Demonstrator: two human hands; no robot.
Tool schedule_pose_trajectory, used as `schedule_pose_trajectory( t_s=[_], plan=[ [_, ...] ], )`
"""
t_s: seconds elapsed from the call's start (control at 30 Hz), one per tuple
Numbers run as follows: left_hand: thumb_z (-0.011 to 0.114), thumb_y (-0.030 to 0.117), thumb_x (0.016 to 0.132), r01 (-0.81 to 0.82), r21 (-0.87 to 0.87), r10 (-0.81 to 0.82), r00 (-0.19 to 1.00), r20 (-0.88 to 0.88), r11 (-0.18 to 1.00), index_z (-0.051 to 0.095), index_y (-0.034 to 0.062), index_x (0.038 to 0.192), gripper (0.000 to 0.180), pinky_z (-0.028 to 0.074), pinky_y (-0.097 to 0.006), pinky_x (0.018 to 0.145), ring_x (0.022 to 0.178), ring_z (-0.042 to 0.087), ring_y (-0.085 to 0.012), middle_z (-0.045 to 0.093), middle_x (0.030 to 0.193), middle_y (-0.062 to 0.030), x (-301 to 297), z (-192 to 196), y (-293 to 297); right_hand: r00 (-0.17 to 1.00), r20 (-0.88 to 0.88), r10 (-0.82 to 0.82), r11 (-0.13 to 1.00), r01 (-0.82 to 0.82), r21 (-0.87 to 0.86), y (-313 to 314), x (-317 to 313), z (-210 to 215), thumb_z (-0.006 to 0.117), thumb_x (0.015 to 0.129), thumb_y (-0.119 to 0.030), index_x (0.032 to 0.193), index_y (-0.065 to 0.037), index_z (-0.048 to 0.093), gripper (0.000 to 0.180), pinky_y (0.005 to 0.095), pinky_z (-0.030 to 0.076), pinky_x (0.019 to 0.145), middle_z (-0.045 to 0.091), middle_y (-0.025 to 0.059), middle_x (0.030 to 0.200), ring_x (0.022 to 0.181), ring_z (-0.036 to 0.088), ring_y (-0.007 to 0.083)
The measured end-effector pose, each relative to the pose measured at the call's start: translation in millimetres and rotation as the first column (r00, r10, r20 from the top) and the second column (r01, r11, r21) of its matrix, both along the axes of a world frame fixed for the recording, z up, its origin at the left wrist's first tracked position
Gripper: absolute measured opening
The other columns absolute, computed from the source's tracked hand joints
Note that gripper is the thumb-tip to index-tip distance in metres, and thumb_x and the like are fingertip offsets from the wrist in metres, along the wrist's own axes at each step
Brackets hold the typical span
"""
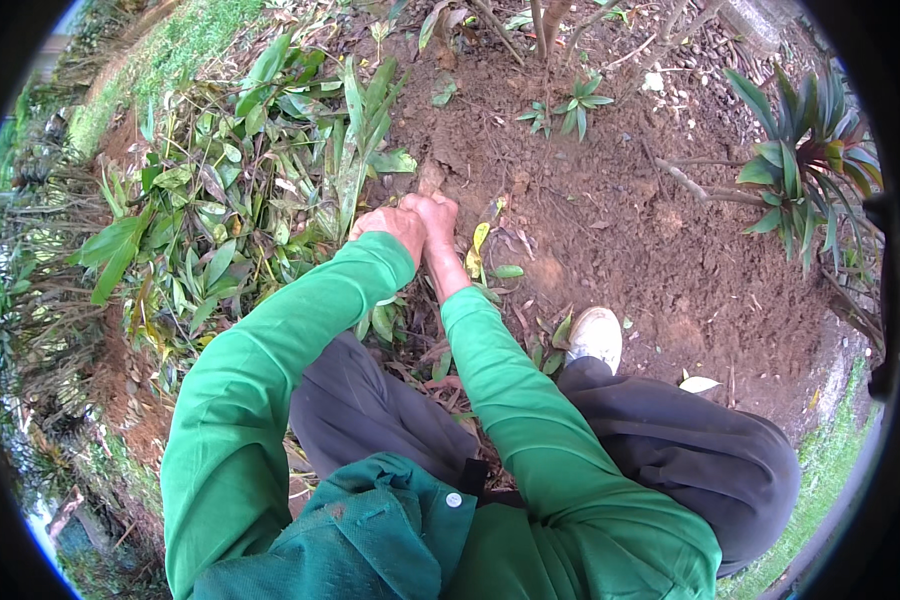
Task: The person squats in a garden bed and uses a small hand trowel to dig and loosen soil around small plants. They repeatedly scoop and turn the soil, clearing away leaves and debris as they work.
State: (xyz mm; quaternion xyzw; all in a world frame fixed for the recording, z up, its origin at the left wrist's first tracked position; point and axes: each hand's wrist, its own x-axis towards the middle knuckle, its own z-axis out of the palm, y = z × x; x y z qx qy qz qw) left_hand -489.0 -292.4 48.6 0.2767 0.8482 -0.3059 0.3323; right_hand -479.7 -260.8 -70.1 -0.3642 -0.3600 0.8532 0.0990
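My left hand [395, 229] and my right hand [436, 217] are pressed side by side, low over the soil in the upper middle of the view. Both sets of fingers are curled closed. What they grip, if anything, is hidden by the hands themselves. Just beyond the right hand, a small brown lump [431, 177] shows against the bare soil [610, 210]. A heap of cut green leaves [220, 190] lies next to the left hand, and long pale-green leaves [352, 150] stretch along its near side. A yellow leaf [478, 240] rests to the right of my right wrist.
Small green seedlings [580, 103] grow ahead on the right. At far right stands a dark-leaved shrub [800, 150], with a bare branch [682, 178] reaching left from it. My white shoe [597, 338] is planted on the soil. Woody stems [545, 30] rise at the top.
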Motion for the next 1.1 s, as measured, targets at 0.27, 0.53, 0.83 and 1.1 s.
schedule_pose_trajectory(
  t_s=[0.27, 0.53, 0.83, 1.1],
  plan=[
    [0.061, 0.024, 0.071, -0.259, 0.380, 0.247, 0.966, 0.081, 0.888, 0.063, 0.0004, 0.097, 0.035, 0.049, -0.041, 0.085, 0.098, 0.061, -0.0319, 0.063, 0.103, -0.0205, 11, -18, -21, 0.990, 0.133, 0.049, 0.952, -0.086, 0.295, 2, 11, -13, 0.061, 0.057, 0.002, 0.070, -0.002, 0.056, 0.015, 0.0306, 0.042, 0.050, 0.056, 0.0017, 0.063, 0.054, 0.052, 0.0142],
    [0.058, 0.022, 0.072, -0.228, 0.540, 0.256, 0.966, 0.024, 0.810, 0.053, -0.0052, 0.105, 0.043, 0.049, -0.046, 0.083, 0.092, 0.061, -0.0388, 0.061, 0.091, -0.0295, 19, 4, 3, 0.993, 0.113, -0.028, 0.807, -0.044, 0.588, 50, 10, 43, 0.059, 0.058, -0.008, 0.067, 0.005, 0.056, 0.016, 0.0379, 0.046, 0.056, 0.059, 0.0179, 0.061, 0.059, 0.060, 0.0268],
    [0.058, 0.025, 0.071, -0.161, 0.550, 0.132, 0.987, 0.091, 0.820, 0.062, -0.0002, 0.093, 0.034, 0.050, -0.044, 0.081, 0.091, 0.062, -0.0357, 0.064, 0.092, -0.0236, 27, 43, 23, 0.963, 0.268, 0.028, 0.748, -0.198, 0.634, 76, 37, 78, 0.060, 0.062, -0.013, 0.085, 0.010, 0.054, 0.034, 0.0422, 0.050, 0.068, 0.062, 0.0267, 0.073, 0.074, 0.064, 0.0372],
    [0.059, 0.020, 0.065, -0.205, 0.499, 0.092, 0.966, 0.240, 0.842, 0.065, -0.0039, 0.082, 0.030, 0.050, -0.045, 0.079, 0.083, 0.063, -0.0381, 0.063, 0.080, -0.0261, 73, 15, -25, 0.914, 0.369, 0.171, 0.870, -0.316, 0.378, 16, 97, 24, 0.059, 0.062, -0.003, 0.087, 0.008, 0.056, 0.028, 0.0337, 0.045, 0.055, 0.059, 0.0094, 0.067, 0.060, 0.055, 0.0197]
  ],
)
